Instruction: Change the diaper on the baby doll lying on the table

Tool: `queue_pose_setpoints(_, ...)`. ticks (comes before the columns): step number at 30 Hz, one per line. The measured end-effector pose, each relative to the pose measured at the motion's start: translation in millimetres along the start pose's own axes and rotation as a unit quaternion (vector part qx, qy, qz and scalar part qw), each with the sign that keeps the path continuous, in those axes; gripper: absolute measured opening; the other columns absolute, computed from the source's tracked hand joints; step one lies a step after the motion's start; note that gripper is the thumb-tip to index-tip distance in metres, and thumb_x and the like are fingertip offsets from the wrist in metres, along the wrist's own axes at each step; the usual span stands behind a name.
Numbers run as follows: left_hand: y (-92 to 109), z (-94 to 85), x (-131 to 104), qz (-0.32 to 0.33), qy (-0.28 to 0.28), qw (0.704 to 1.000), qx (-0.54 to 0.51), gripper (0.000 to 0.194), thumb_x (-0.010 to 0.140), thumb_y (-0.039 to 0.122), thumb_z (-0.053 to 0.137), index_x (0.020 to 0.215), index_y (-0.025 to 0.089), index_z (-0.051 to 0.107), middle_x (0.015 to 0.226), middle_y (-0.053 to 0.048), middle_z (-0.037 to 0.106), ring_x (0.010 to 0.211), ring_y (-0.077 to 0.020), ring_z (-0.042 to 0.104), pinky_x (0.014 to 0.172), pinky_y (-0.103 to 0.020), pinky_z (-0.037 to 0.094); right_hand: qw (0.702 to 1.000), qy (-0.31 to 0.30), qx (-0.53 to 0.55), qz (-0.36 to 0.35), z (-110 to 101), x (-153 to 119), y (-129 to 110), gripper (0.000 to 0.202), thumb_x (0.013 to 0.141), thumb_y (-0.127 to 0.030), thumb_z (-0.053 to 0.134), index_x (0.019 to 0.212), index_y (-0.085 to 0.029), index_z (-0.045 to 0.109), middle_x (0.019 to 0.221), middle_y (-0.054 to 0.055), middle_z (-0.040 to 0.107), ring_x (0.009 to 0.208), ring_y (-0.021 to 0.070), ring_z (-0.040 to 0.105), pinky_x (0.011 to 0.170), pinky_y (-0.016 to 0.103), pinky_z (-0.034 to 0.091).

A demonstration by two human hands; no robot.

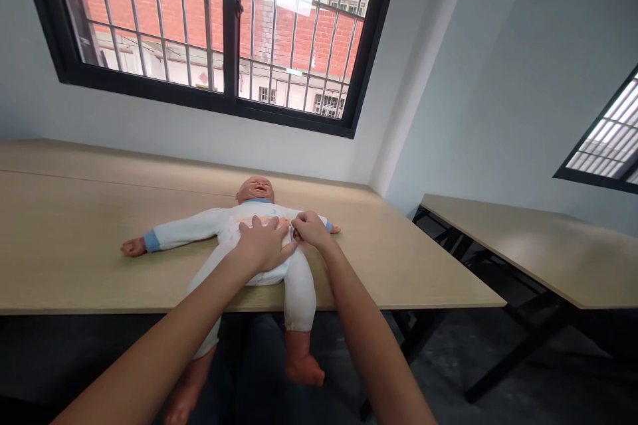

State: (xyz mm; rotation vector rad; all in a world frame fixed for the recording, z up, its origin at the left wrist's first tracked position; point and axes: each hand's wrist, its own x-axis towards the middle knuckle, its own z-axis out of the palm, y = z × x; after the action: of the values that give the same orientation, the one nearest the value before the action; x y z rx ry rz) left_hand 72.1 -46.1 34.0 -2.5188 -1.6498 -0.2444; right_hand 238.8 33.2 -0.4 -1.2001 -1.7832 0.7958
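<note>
A baby doll [203,226] in a white outfit with blue cuffs and collar lies on its back on the wooden table, head toward the window, its legs hanging over the near edge. My left hand [264,244] rests on the doll's belly with fingers spread. Just to its right, my right hand [309,229] is closed at the side of the doll's waist, its fingertips pinched at the white and orange cloth there. A white diaper-like garment [272,275] shows below my left hand, between the doll's legs.
The light wooden table [399,259] runs along the wall beneath a barred window [224,103]. A second table [528,239] stands at the right, past a gap. Black metal table legs [518,345] stand below.
</note>
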Motion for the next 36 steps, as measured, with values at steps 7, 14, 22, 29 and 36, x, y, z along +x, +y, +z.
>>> queue_pose_setpoints(7, -2, 3.8, 1, 0.011, -0.005, 1.000, 0.003, 0.059, 0.091, 0.058, 0.026, 0.139, 0.034, 0.050, 0.149, -0.011, 0.043, 0.125, -0.0536, 0.035, 0.088, -0.073, 0.031, 0.999, -0.011, 0.038, -0.011, -4, 1, 3, 0.018, 0.074, -0.023, 0.050, 0.058, -0.018, 0.047, 0.050, -0.003, 0.052, 0.045, 0.0097, 0.048, 0.045, 0.022, 0.037)
queue_pose_setpoints(14, 1, 3.8, 4, 0.007, -0.007, 1.000, 0.005, 0.059, 0.090, 0.055, 0.026, 0.133, 0.029, 0.057, 0.147, -0.009, 0.046, 0.122, -0.0533, 0.037, 0.088, -0.072, 0.031, 0.998, -0.019, 0.059, -0.016, 0, -2, 0, 0.018, 0.076, -0.027, 0.053, 0.062, -0.018, 0.048, 0.051, -0.003, 0.053, 0.046, 0.0094, 0.048, 0.046, 0.022, 0.038)
queue_pose_setpoints(22, 4, 4.1, 1, 0.012, -0.002, 1.000, -0.004, 0.058, 0.090, 0.052, 0.028, 0.134, 0.030, 0.058, 0.147, -0.009, 0.046, 0.128, -0.0572, 0.029, 0.092, -0.073, 0.026, 0.994, -0.061, 0.090, 0.004, 1, -8, -9, 0.021, 0.077, -0.029, 0.055, 0.061, -0.019, 0.046, 0.051, -0.004, 0.052, 0.046, 0.0090, 0.046, 0.048, 0.022, 0.038)
queue_pose_setpoints(29, 3, 7.7, -2, 0.010, 0.007, 1.000, -0.015, 0.054, 0.091, 0.051, 0.029, 0.131, 0.034, 0.061, 0.151, -0.008, 0.042, 0.132, -0.0583, 0.025, 0.095, -0.073, 0.023, 0.996, -0.077, 0.038, -0.017, 1, -11, -9, 0.024, 0.081, -0.033, 0.058, 0.065, -0.018, 0.049, 0.051, -0.004, 0.052, 0.048, 0.0097, 0.048, 0.048, 0.022, 0.037)
queue_pose_setpoints(36, 1, 13.9, 0, 0.001, 0.007, 0.999, -0.038, 0.052, 0.092, 0.053, 0.032, 0.134, 0.037, 0.057, 0.154, -0.005, 0.037, 0.138, -0.0569, 0.018, 0.099, -0.075, 0.016, 0.997, -0.080, 0.009, -0.002, 2, -14, -17, 0.023, 0.083, -0.033, 0.058, 0.068, -0.017, 0.052, 0.053, -0.003, 0.052, 0.049, 0.0101, 0.049, 0.048, 0.022, 0.037)
